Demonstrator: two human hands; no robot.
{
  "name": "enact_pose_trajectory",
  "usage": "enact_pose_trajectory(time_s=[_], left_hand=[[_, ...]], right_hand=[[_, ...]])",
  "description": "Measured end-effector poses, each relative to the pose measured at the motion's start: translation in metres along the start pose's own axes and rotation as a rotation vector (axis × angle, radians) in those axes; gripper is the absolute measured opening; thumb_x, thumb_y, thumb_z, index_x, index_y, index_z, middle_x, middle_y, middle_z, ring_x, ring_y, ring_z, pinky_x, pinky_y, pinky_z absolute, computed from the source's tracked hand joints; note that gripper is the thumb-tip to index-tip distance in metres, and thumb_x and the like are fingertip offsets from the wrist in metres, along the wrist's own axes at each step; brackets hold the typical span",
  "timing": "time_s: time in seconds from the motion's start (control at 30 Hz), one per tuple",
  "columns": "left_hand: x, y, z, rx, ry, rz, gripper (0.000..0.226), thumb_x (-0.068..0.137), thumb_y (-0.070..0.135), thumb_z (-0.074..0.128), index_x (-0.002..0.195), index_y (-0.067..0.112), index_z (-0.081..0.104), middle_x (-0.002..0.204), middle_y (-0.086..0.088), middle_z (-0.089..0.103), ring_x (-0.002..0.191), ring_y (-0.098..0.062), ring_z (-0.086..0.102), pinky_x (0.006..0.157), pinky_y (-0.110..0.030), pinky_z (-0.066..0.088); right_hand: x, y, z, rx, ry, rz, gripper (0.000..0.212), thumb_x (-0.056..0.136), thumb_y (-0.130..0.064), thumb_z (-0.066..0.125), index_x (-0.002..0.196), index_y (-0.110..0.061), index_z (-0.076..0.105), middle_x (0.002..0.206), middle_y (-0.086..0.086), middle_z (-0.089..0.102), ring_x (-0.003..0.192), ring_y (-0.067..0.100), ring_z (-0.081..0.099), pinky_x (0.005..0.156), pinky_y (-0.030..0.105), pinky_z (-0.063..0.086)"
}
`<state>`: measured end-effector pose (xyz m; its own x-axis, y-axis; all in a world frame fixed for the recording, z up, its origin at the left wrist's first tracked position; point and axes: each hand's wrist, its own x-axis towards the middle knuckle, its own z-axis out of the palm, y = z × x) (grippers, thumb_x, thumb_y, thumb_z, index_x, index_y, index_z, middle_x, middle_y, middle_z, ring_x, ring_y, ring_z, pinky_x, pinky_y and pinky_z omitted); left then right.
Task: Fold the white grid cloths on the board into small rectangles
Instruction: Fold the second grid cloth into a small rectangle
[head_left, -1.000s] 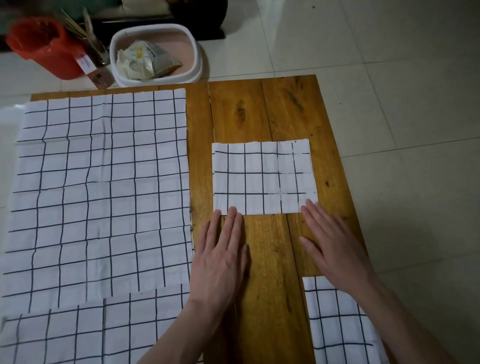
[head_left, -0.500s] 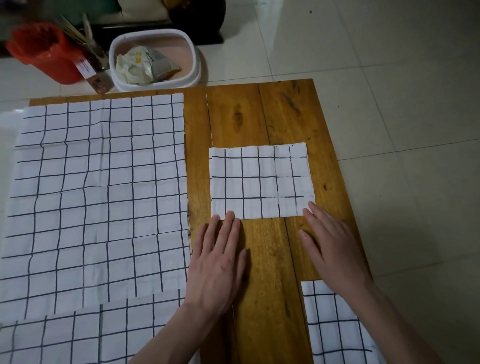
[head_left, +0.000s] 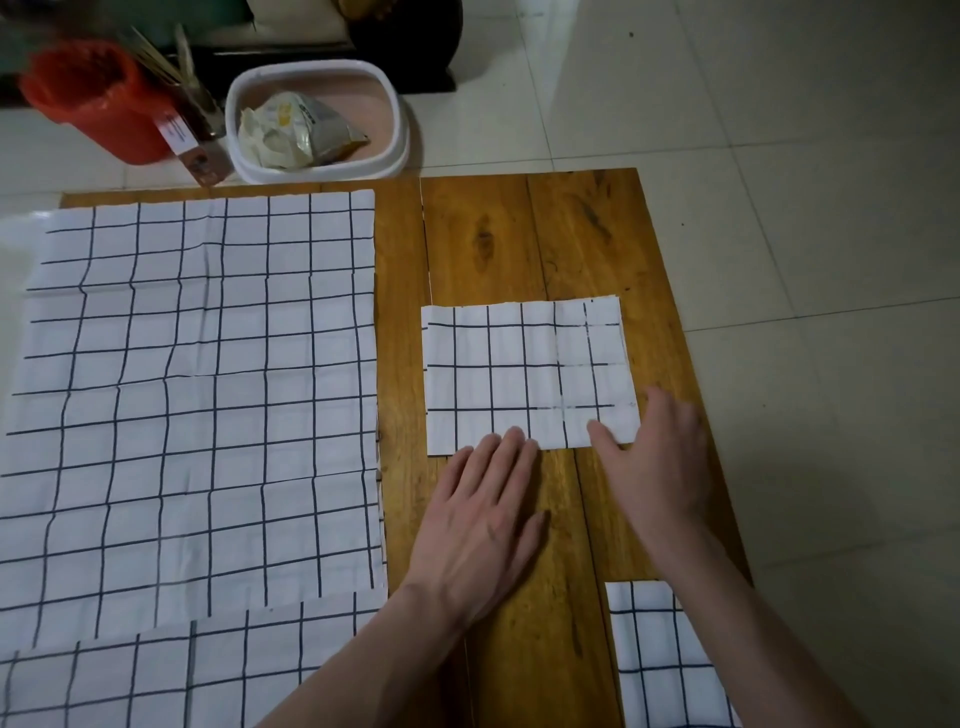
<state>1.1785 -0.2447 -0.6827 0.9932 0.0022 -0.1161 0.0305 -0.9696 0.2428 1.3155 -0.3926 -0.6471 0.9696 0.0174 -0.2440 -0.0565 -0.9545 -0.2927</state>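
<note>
A: Start nearest. What lies at the near edge?

B: Two more grid cloths. A part-folded cloth (head_left: 660, 654) sits at the near right corner of the wooden surface (head_left: 524, 239), partly under the right forearm. Another cloth (head_left: 156, 675) lies flat at the near left, its far edge tucked under the big one.

A: And the hands?

B: The left hand (head_left: 480, 519) rests flat on the bare wood, fingers straight and together, tips just touching the near edge of the small folded cloth (head_left: 524, 371). The right hand (head_left: 657, 467) is spread over that cloth's near right corner; its thumb lies on the fabric, and I can't tell whether the fingers press or have begun to pinch. Neither hand looks curled round anything.

A: How would that folded piece handle?

B: My judgement: light, thin and limp, several layers stacked. It will slide easily on the smooth wood and the layers may shift or spring open. I would take it by a corner or along a folded edge, pinching all layers together while the other hand pins it flat.

A: Further out?

B: The large open cloth (head_left: 197, 395) covers the left half of the surface, creased but flat. It would flop if lifted by one corner, so two corners are better.

A: Beyond the surface?

B: On the floor, a white tub (head_left: 397, 119) holding a crumpled packet (head_left: 296, 130), and a red bucket (head_left: 98, 104).
</note>
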Motion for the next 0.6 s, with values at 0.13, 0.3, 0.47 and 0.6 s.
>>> enact_pose_trajectory(time_s=[0.13, 0.3, 0.47, 0.6], left_hand=[[-0.001, 0.001, 0.001, 0.001, -0.009, -0.016, 0.070, 0.108, 0.059, 0.034, 0.164, 0.016, 0.031, 0.167, -0.006, 0.037, 0.154, -0.025, 0.035, 0.125, -0.047, 0.023], [-0.001, 0.003, 0.000, -0.023, -0.013, -0.040, 0.070, 0.108, 0.059, 0.034, 0.164, 0.018, 0.030, 0.168, -0.005, 0.035, 0.155, -0.024, 0.032, 0.130, -0.046, 0.020], [-0.001, 0.004, -0.002, -0.063, -0.048, -0.050, 0.073, 0.107, 0.062, 0.034, 0.165, 0.019, 0.027, 0.170, -0.004, 0.032, 0.157, -0.024, 0.029, 0.125, -0.044, 0.012], [0.000, 0.005, -0.007, -0.098, -0.072, -0.054, 0.077, 0.105, 0.068, 0.035, 0.165, 0.019, 0.027, 0.170, -0.003, 0.032, 0.157, -0.024, 0.028, 0.125, -0.043, 0.011]], right_hand=[[0.002, -0.004, -0.001, 0.048, -0.022, 0.061, 0.061, 0.092, -0.044, 0.074, 0.139, -0.015, 0.049, 0.132, 0.008, 0.058, 0.116, 0.026, 0.056, 0.077, 0.034, 0.048], [0.008, -0.006, 0.002, 0.142, -0.057, 0.103, 0.051, 0.091, -0.037, 0.075, 0.131, -0.013, 0.054, 0.124, 0.006, 0.060, 0.113, 0.027, 0.056, 0.082, 0.041, 0.056], [0.006, 0.001, 0.012, 0.282, -0.090, 0.102, 0.028, 0.092, -0.034, 0.072, 0.116, -0.021, 0.066, 0.117, 0.000, 0.059, 0.111, 0.021, 0.052, 0.086, 0.041, 0.055], [-0.003, 0.002, 0.013, 0.613, -0.047, 0.103, 0.021, 0.095, -0.025, 0.070, 0.115, -0.028, 0.066, 0.113, -0.007, 0.069, 0.104, 0.013, 0.068, 0.072, 0.023, 0.060]])
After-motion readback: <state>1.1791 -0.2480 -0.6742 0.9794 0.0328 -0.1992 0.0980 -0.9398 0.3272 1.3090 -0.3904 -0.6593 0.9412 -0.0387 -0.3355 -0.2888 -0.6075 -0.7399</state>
